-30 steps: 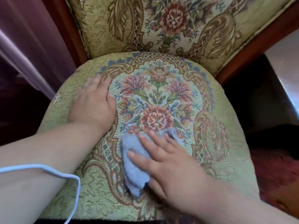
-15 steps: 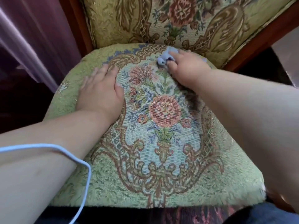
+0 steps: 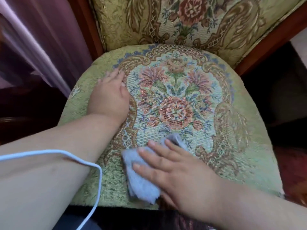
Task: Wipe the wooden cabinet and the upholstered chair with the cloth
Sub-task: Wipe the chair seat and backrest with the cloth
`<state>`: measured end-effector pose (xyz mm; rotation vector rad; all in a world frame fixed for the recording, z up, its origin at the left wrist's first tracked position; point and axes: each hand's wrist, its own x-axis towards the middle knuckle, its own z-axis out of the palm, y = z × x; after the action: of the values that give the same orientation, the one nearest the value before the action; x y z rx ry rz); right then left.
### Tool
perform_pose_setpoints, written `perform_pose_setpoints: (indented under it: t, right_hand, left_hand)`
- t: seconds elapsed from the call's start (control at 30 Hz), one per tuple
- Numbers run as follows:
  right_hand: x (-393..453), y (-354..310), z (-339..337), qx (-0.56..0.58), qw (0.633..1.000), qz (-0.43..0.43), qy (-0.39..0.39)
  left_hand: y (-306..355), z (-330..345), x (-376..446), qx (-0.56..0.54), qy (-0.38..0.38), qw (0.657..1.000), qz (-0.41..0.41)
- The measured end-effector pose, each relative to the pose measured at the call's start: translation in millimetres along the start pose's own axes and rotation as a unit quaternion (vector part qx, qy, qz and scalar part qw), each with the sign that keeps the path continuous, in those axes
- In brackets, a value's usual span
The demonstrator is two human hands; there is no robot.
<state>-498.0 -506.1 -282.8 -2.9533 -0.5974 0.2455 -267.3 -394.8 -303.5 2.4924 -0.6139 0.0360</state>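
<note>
Two hands on green floral tapestry chair seat (image 3: 249,146) | my right hand (image 3: 179,171), fingers spread flat, presses pale-blue folded cloth (image 3: 141,178) | left hand (image 3: 109,95) flat, blurred, seemingly bracing | seat mid-wipe; cabinet unseen

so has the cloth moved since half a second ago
Yes. Under the right hand, the cloth has come from the back of the seat, by the backrest, to its front, below the red flower.

Quick count here: one chair (image 3: 232,130), one cloth (image 3: 141,180), two grips (left grip (image 3: 108,95), right grip (image 3: 181,178)), one white cord (image 3: 98,180), one curtain (image 3: 41,39).
</note>
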Motion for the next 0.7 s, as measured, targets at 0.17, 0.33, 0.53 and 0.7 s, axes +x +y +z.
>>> perform_pose_setpoints:
  t: [0.17,0.33,0.53,0.7]
  right_hand:
    - [1,9,2,-0.049,0.999,-0.009,-0.003]
    - [38,92,-25,0.002,0.974,0.218,0.063]
    - [70,247,-70,0.014,0.898,0.433,0.076]
    - [73,252,-69,0.063,0.891,0.435,0.118]
  left_hand:
    - [-13,-2,3,0.024,0.008,1.000,0.002]
    - [-2,7,3,0.027,0.011,1.000,0.010]
    - [4,11,5,0.026,0.021,0.999,0.014]
    - [3,11,8,0.023,0.034,0.999,0.014]
